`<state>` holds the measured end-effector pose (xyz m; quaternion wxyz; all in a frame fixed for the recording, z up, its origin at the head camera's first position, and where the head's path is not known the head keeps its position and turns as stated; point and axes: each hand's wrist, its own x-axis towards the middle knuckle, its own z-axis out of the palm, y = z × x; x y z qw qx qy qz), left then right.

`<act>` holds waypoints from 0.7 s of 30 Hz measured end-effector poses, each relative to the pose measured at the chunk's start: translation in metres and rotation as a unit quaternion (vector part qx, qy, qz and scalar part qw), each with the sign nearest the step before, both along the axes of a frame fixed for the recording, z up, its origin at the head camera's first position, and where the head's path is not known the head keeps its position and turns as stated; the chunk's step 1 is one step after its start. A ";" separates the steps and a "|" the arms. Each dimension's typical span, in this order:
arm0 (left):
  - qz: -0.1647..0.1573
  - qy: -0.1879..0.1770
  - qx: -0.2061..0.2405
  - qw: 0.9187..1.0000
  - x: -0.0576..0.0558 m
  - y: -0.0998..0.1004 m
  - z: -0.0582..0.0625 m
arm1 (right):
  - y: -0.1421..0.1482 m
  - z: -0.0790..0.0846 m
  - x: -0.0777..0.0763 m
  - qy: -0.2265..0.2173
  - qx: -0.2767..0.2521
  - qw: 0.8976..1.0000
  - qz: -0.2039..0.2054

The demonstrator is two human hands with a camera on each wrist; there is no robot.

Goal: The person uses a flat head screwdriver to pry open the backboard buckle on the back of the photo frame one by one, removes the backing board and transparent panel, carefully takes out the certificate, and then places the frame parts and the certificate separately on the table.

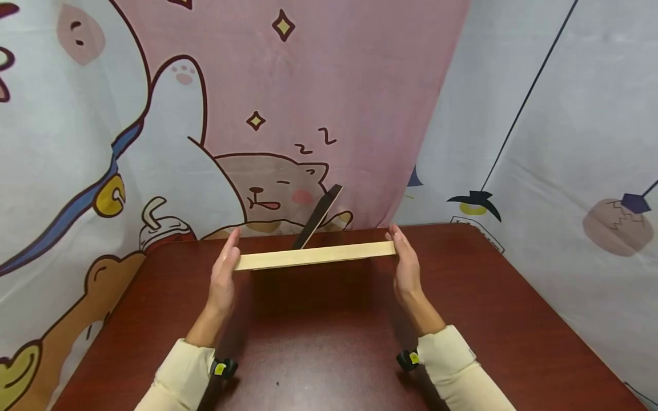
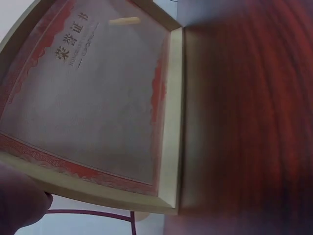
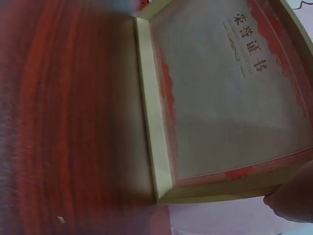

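Observation:
Between my two hands is a certificate picture frame (image 1: 315, 255) with a pale wooden rim, raised and tilted over the table; the head view shows it edge-on. My left hand (image 1: 222, 279) presses one side with fingers fairly straight, and my right hand (image 1: 407, 268) presses the opposite side likewise. Behind the rim a dark support leg (image 1: 316, 220) sticks out at a slant. In the left wrist view the certificate (image 2: 107, 107) shows a red border and Chinese lettering. The right wrist view has the same certificate (image 3: 220, 112), with part of a finger at the rim.
A glossy reddish-brown table (image 1: 319, 354) lies beneath the frame. Cartoon-printed cloth (image 1: 329, 85) hangs behind and beside it. Both wrists wear dark bands (image 1: 224, 368).

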<state>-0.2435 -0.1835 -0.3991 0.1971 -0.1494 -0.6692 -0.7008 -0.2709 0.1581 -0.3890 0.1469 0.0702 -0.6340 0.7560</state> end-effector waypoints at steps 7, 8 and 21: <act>-0.003 -0.035 -0.011 0.999 0.005 -0.003 -0.008 | 0.000 -0.007 0.008 -0.052 0.013 0.999 -0.004; -0.003 -0.038 -0.013 0.999 0.006 -0.003 -0.009 | 0.001 -0.007 0.008 -0.054 0.014 0.998 -0.003; -0.006 -0.126 -0.015 0.992 0.009 -0.006 -0.011 | 0.001 -0.014 0.011 -0.064 0.019 0.998 0.001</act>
